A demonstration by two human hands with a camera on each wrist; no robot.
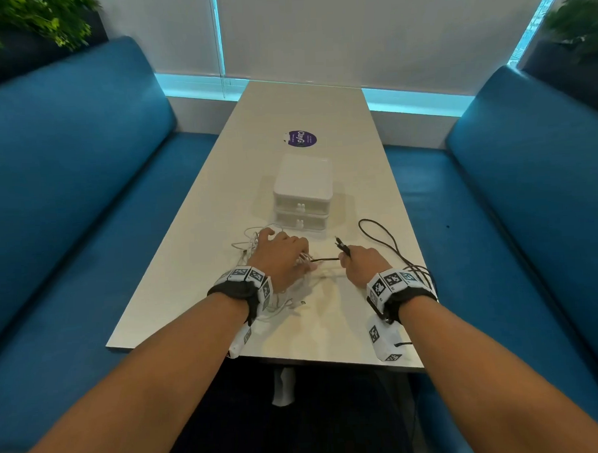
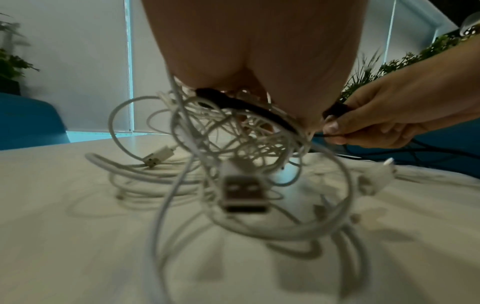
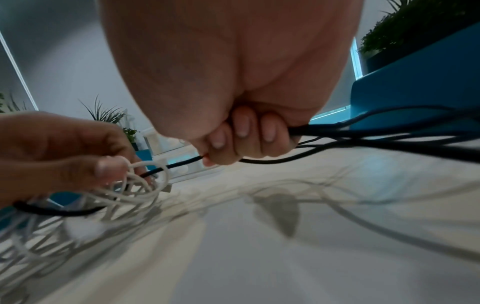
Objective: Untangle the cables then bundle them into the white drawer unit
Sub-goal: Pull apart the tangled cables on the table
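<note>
Left hand [image 1: 281, 258] fingers curl into white cable tangle [image 2: 233, 144], just above bench [image 1: 196, 265]. Right hand [image 1: 359, 263] fingers grip black cable [image 3: 363, 131], which runs taut into the knot. Cables are light, limp, snag-prone; hold near the plugs. White drawer unit [image 1: 303, 195] stands shut just beyond the fingers; bench edge close right.

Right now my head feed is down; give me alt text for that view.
The left hand grips a tangle of white cables on the table while the right hand pulls a black cable out of it. Just beyond stands the white drawer unit, both drawers closed, with blue benches on both sides.
</note>
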